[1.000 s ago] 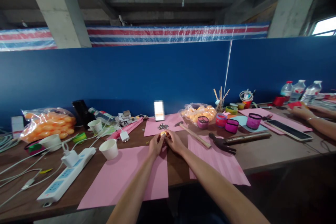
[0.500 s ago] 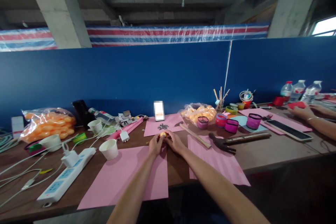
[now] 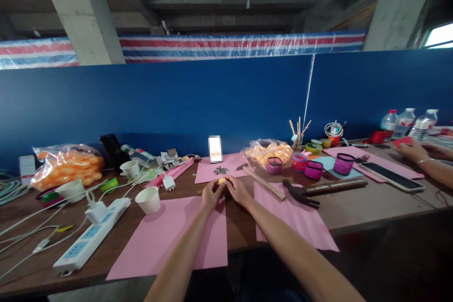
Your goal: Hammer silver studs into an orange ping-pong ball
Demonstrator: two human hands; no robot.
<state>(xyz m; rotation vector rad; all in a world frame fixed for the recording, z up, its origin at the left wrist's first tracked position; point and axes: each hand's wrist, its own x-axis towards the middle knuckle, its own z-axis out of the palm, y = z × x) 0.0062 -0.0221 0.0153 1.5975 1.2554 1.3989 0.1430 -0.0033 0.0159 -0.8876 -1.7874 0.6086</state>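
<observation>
Between my two hands is a small orange ball [image 3: 222,181], pinched at the fingertips above the table's middle. My left hand [image 3: 211,195] closes on its left side and my right hand [image 3: 237,190] on its right. The fingers cover much of the ball. Just beyond them, a pile of small metal pieces [image 3: 221,170] lies on a pink sheet [image 3: 203,175]. A larger pink sheet [image 3: 170,236] spreads below my left forearm. To the right of my hands lies a small hammer [image 3: 265,183] with a wooden handle.
A claw hammer [image 3: 327,188] rests farther right. Clear bags of orange balls stand at left [image 3: 71,167] and behind [image 3: 271,151]. A paper cup [image 3: 147,200] and power strip [image 3: 92,238] with cables occupy the left. Another person's hand [image 3: 412,151] holds something red at far right.
The ball has turned slightly between my fingers; a pale mark that showed on it is out of sight. The whole view has shifted a little. Both hands stay in place.
</observation>
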